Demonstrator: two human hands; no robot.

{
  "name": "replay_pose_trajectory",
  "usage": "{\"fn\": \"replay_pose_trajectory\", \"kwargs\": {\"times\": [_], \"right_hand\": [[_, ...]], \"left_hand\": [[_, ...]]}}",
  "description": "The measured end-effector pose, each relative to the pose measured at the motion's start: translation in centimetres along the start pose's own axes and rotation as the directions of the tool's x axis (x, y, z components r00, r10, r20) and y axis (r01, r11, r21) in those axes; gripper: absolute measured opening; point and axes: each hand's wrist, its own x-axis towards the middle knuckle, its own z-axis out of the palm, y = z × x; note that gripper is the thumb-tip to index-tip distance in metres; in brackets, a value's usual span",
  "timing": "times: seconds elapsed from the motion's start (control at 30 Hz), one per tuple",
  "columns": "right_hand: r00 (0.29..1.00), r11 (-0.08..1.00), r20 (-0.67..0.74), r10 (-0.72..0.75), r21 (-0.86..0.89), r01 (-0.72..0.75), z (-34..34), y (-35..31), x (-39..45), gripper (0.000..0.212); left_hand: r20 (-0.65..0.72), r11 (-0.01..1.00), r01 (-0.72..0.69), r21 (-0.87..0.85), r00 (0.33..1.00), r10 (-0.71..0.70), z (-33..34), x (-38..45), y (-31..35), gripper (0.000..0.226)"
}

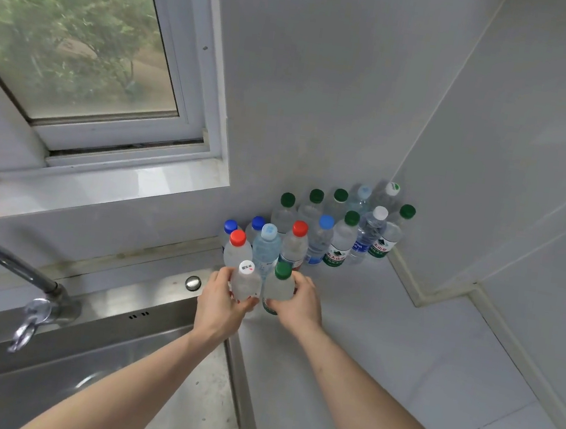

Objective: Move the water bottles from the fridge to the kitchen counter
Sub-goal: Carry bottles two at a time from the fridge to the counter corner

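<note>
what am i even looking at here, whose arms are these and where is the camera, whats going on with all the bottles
There is no machine here. A person wears one wide-angle camera on the head, so you look forward and down along their two bare arms. That lens bends the walls and window.

The left hand grips a white-capped bottle, and the right hand grips a green-capped bottle, both at the front of a cluster of bottles standing in the corner of the pale kitchen counter. Their caps are green, blue, red and white.

To the left are a steel sink and its tap, with a window above. The fridge is out of view.
</note>
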Motion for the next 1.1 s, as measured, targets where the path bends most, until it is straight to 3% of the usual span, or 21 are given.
{"fn": "replay_pose_trajectory", "kwargs": {"times": [0.4, 0.57, 0.7, 0.83, 0.97, 1.1], "right_hand": [[0.999, 0.990, -0.039, 0.036, 0.137, -0.030, 0.7, -1.4, 1.1, 0.057], [1.000, 0.987, 0.018, 0.016, 0.161, -0.018, 0.2, -0.7, 0.1, 0.063], [1.000, 0.984, -0.004, 0.020, 0.176, -0.019, -0.1, 0.9, -2.3, 0.074], [0.996, 0.983, 0.010, 0.087, 0.164, -0.088, -0.7, 3.5, -5.8, 0.076], [0.995, 0.981, 0.001, 0.102, 0.164, -0.101, -2.2, 5.1, -10.1, 0.066], [0.995, 0.979, -0.002, 0.103, 0.178, -0.101, -4.9, 6.0, -14.7, 0.054]], "left_hand": [[-0.004, 0.996, 0.092, 0.000, 0.996, -0.092, 0.0, 1.1, 0.5, 0.058], [0.040, 0.998, 0.039, 0.056, 0.998, -0.041, -0.2, 0.8, 0.4, 0.059], [0.105, 0.992, -0.029, 0.122, 0.994, 0.016, -1.4, -0.6, -0.1, 0.080], [0.161, 0.976, -0.013, 0.215, 0.987, -0.023, -3.2, -3.4, -1.2, 0.091], [0.309, 0.960, -0.107, 0.257, 0.951, 0.023, -4.6, -6.4, -1.1, 0.069], [0.552, 0.937, -0.315, 0.152, 0.813, 0.184, -5.2, -9.2, 1.0, 0.042]]}}
